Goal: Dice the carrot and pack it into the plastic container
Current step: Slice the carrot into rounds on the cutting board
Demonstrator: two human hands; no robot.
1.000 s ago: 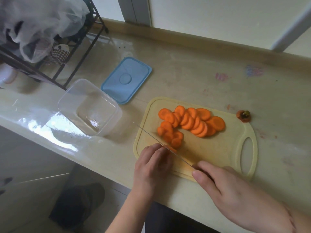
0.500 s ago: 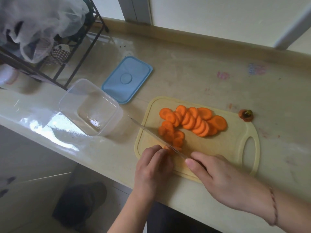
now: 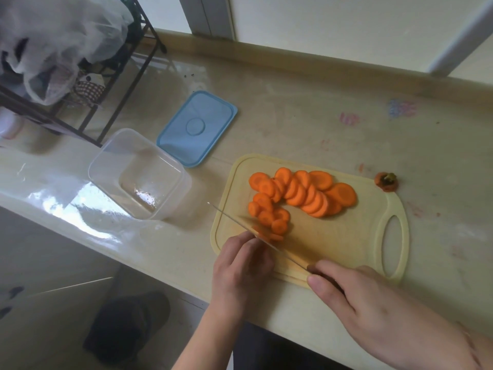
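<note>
Drawn back since half a second ago, right hand point(image 3: 373, 305) gripping knife point(image 3: 256, 237), left hand point(image 3: 241, 268) pinching carrot stub point(image 3: 262, 232) beside slices point(image 3: 301, 196) on cutting board point(image 3: 346, 241); beige counter point(image 3: 293, 124), empty plastic container point(image 3: 138, 174), blue lid point(image 3: 197, 128).

1. Carrot slices point(image 3: 301, 194), centre of frame: bright orange, paler rings toward the middles.
2. Cutting board point(image 3: 346, 244), lower centre-right: pale yellow, faint orange staining on surface.
3. Carrot top point(image 3: 386, 181), right of board: orange w/ dark green-brown stub.
4. Lid point(image 3: 197, 128), upper centre-left: light blue, plain, raised circle in the middle.
5. Plastic container point(image 3: 138, 172), centre-left: clear, colourless, frosty white at the rim.
6. Knife point(image 3: 253, 235) blade: thin silvery-grey line.
7. Counter point(image 3: 320, 108): beige/cream, glossy; small pink-red and blue-purple scribble marks upper right.
8. Rack point(image 3: 112, 84), upper left: black wire frame.
9. Bag point(image 3: 53, 36) on rack: translucent white-grey.
10. Red-and-white checked item point(image 3: 86, 88) beneath bag.
</note>
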